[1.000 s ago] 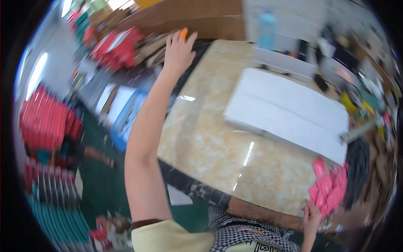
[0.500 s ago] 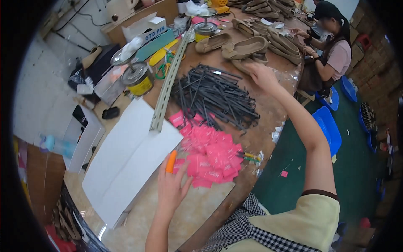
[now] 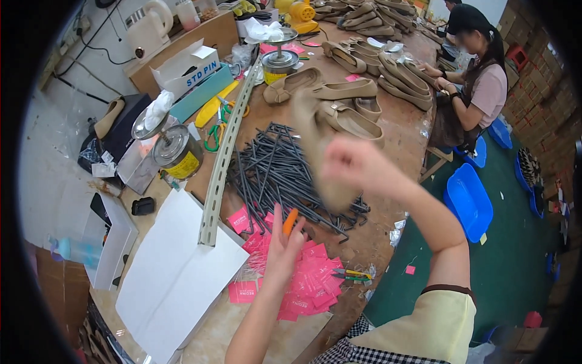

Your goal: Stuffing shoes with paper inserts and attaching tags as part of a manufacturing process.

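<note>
A tan flat shoe, smeared by motion, is gripped in my right hand above the right side of a pile of thin black sticks. My left hand is raised over a heap of pink square tags, its fingers apart and nothing seen in them. One of its fingers wears an orange finger cover. Yellow-and-green thread snips lie at the heap's right edge. Farther back on the table rest other tan flats.
A perforated metal strip runs beside the sticks, its near end on a white sheet. Tins with dishes on top, green-handled scissors and a box stand left. At right, a person works near blue tubs.
My right hand has lifted a shoe from the group and brought it nearer. My left hand has moved up and right over the tags. The whole view has shifted slightly.
</note>
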The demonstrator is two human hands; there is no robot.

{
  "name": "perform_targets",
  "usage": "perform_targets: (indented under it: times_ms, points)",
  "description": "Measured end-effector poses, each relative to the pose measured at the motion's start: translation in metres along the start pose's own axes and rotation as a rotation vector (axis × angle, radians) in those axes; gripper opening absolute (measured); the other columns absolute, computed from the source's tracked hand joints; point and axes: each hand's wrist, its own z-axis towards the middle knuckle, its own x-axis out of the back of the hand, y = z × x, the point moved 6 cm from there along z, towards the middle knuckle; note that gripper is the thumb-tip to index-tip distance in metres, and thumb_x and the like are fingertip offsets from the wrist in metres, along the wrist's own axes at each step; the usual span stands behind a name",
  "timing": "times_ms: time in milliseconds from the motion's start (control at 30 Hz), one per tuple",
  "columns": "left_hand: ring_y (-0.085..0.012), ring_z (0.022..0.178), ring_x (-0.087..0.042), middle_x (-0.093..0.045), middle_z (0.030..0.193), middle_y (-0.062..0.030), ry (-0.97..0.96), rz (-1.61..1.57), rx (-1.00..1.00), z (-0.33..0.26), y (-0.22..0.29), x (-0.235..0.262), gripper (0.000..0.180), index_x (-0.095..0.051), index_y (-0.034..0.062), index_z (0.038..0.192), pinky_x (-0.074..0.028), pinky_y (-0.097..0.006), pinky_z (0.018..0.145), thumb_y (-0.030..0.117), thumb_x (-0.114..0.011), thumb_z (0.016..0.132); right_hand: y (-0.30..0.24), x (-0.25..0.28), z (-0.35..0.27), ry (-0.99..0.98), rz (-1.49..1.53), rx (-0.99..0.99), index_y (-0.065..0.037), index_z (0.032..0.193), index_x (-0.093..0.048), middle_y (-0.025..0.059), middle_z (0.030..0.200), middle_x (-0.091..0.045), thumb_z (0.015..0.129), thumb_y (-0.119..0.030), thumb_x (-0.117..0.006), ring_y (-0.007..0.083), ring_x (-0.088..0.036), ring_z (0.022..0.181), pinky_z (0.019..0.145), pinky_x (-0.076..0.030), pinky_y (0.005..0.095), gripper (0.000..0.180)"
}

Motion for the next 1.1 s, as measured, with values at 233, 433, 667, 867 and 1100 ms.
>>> perform_targets:
  times_ms: [233,433,667,867,1100]
  points:
    - [-0.0275,0.117,-0.057,-0.05,0.138,-0.016,0.125,-0.335,0.078,-0.063,0.006,0.029,0.079,-0.03,0.0014,0.148,-0.051,-0.044,0.095,0.043,-0.056,0.087,0.207,0.092,0.032,0.31,-0.944,-0.243,0.0,0.141,-0.042,0.022,0.128,-0.054,0.088,-0.036,-0.065,0.0377,-0.054,0.117,0.1,-0.044,0.044,0.068]
    - [-0.0227,0.113,-0.059,-0.053,0.138,-0.0132,0.58,-0.545,0.049,-0.216,0.028,0.088,0.07,-0.039,0.0081,0.146,-0.053,-0.041,0.09,0.05,-0.049,0.091,0.242,0.076,0.007,-0.171,-0.959,-0.637,-0.001,0.124,-0.061,0.0202,0.11,-0.069,0.074,-0.037,-0.076,0.031,-0.066,0.102,0.087,-0.051,0.0404,0.064]
    - [-0.0316,0.118,-0.055,-0.057,0.128,-0.0173,0.954,0.897,0.108,-0.32,0.055,0.118,0.059,-0.043,0.0002,0.142,-0.042,-0.041,0.102,0.036,-0.052,0.096,0.212,0.156,-0.042,0.228,0.592,-0.733,-0.004,0.104,-0.068,0.0059,0.098,-0.071,0.088,-0.022,-0.06,0.0169,-0.068,0.088,0.08,-0.055,0.0348,0.025]
    - [-0.0257,0.12,-0.054,-0.057,0.132,-0.0106,0.971,-0.482,-0.005,-0.392,-0.058,0.19,0.058,-0.049,0.0071,0.137,-0.045,-0.04,0.101,0.046,-0.051,0.094,0.159,0.137,-0.034,0.334,1.104,-0.174,-0.004,0.125,-0.057,0.0077,0.119,-0.066,0.098,-0.028,-0.056,0.0205,-0.066,0.103,0.094,-0.054,0.0369,0.036]
    - [-0.0361,0.13,-0.041,-0.046,0.138,-0.0224,1.335,0.81,-0.139,-0.41,-0.042,0.183,0.062,-0.046,-0.0002,0.138,-0.034,-0.043,0.108,0.024,-0.069,0.086,-0.184,-0.171,-0.15,-0.341,-0.335,0.397,-0.013,0.132,-0.059,0.0151,0.061,-0.056,0.081,-0.017,-0.067,0.0328,-0.058,0.054,0.053,-0.047,0.0431,0.052]
